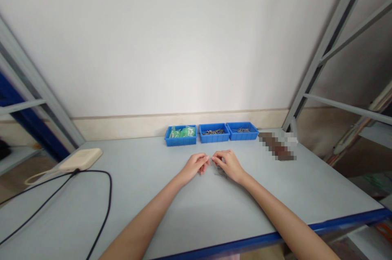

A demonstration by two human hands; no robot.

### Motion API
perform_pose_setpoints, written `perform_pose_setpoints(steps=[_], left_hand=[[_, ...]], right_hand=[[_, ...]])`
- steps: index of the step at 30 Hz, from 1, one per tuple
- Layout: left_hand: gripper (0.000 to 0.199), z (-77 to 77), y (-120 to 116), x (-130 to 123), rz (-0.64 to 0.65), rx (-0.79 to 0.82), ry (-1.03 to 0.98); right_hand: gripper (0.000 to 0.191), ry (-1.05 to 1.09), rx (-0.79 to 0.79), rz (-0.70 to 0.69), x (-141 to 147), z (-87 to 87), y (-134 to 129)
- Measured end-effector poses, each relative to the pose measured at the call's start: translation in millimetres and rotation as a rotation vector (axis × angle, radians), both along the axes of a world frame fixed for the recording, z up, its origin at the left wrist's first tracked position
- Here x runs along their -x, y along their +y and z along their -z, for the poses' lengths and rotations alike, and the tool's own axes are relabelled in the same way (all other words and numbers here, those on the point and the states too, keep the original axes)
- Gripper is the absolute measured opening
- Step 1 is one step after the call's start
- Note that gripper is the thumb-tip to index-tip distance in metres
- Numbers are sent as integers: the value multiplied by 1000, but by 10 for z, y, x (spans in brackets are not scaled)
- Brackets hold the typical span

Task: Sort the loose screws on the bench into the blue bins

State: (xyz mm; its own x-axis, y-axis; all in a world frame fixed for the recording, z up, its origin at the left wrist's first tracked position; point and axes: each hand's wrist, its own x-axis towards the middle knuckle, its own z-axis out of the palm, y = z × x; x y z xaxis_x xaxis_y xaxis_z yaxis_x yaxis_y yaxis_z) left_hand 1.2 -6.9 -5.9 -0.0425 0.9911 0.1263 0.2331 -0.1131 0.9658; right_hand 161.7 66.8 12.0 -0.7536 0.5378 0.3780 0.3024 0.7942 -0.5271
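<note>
Close together over the grey table, my left hand (197,163) and my right hand (229,165) have their fingertips almost meeting. Thumb and fingers of the left hand are pinched; anything between them is too small to make out. The right hand is pinched too, and what it grips cannot be made out. Under its palm lie a few thin dark pieces (221,173), partly hidden by the fingers. Behind the hands stand a blue bin (181,141) with green-and-white small packets, a middle blue bin (214,139) of small metal pieces, and a right blue bin (243,134) holding similar metal pieces.
A cream-coloured box (81,159) with a cable sits at the table's left. Black cables (110,194) loop across the left side. At the right back lies a pixelated brown object (277,146). Metal frame posts (318,59) flank the table (196,219), with a wall behind.
</note>
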Motion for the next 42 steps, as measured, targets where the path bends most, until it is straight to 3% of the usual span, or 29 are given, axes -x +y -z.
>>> perform_pose_setpoints(steps=[4,10,16,22,24,28,32,34,38,42], left_hand=[[31,-44,-24,-15,1,-7,-13],[43,-52,-19,-19,-27,-1,21],[34,-62,-32,-24,-5,-6,-10],[50,-55,-19,-28,-49,22,-42],[52,-22,10,-1,-63,29,-87],[54,43,67,85,-64,25,-114],[56,58,76,123,-62,30,-106],[56,55,68,118,-53,27,-98],[53,41,47,94,-44,15,-92],[49,13,20,77,-49,0,-61]], right_hand=[[21,33,-11,10,-9,34,37],[32,-15,11,-51,-2,57,47],[23,56,48,-38,-9,72,51],[37,18,175,-157,-57,-31,129],[40,54,134,-60,-82,-156,311],[38,-37,-125,344,-142,-418,815],[39,-187,-408,600,-179,-408,978],[39,-207,-402,527,-182,-291,861],[26,-301,-184,93,-178,-20,511],[22,-331,-75,49,-162,76,332]])
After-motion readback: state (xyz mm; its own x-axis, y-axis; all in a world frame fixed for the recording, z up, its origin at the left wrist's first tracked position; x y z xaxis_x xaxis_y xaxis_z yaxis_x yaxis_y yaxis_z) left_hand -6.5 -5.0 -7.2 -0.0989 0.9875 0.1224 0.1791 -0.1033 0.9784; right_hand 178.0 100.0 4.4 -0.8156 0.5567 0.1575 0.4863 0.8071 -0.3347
